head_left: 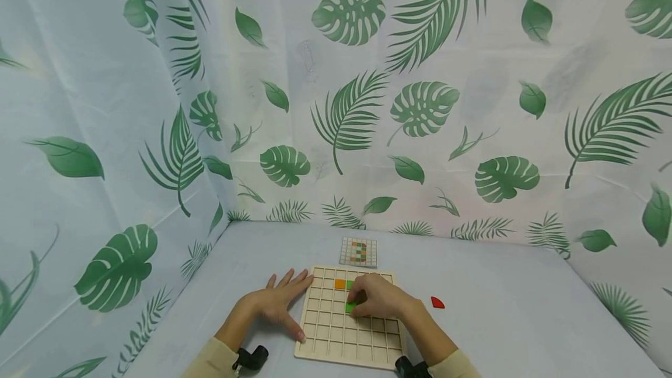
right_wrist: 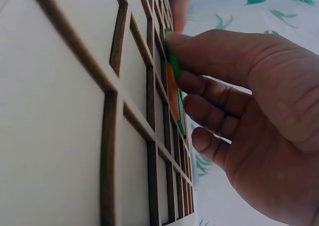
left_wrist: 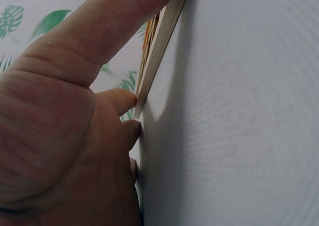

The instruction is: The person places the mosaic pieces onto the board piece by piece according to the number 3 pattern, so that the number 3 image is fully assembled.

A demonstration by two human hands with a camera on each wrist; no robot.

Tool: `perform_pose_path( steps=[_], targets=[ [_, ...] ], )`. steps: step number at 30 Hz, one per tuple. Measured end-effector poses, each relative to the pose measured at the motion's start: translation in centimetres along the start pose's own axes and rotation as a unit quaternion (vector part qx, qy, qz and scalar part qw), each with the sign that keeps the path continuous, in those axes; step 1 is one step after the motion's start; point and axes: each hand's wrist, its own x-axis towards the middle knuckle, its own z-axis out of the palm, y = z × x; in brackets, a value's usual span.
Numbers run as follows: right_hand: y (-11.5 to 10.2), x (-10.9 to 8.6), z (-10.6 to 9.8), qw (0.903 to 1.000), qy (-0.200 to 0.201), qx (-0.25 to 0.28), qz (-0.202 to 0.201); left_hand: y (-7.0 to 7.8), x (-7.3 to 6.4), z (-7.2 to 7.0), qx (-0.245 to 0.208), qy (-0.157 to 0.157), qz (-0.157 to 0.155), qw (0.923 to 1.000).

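A wooden grid board [head_left: 321,347] lies on the table with raised ribs between its square cells. My right hand [head_left: 379,296] reaches over it and pinches a green tile [right_wrist: 172,59] between thumb and fingers, held at a cell near the board's middle. Beyond it, an orange tile [head_left: 340,284] sits in an upper cell beside another green piece [head_left: 349,285], partly hidden by the hand. In the right wrist view, an orange tile [right_wrist: 173,91] shows just past the pinched one. My left hand [head_left: 275,305] is spread flat, its thumb and fingertips at the board's left edge.
Behind the board lies a small gridded card [head_left: 344,256] with a coloured pattern. A red quarter-round piece [head_left: 437,303] rests on the table to the right. Leaf-printed cloth walls [head_left: 367,185] enclose the table at the back and sides.
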Motion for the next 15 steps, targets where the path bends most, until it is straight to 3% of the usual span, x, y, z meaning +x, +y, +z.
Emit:
perform_pose_path(
  steps=[15],
  targets=[
    [0.03, 0.05, 0.00, 1.0000, 0.001, -0.002, -0.008, -0.26, 0.11, 0.08, 0.002, 0.000, 0.005, 1.0000]
  ],
)
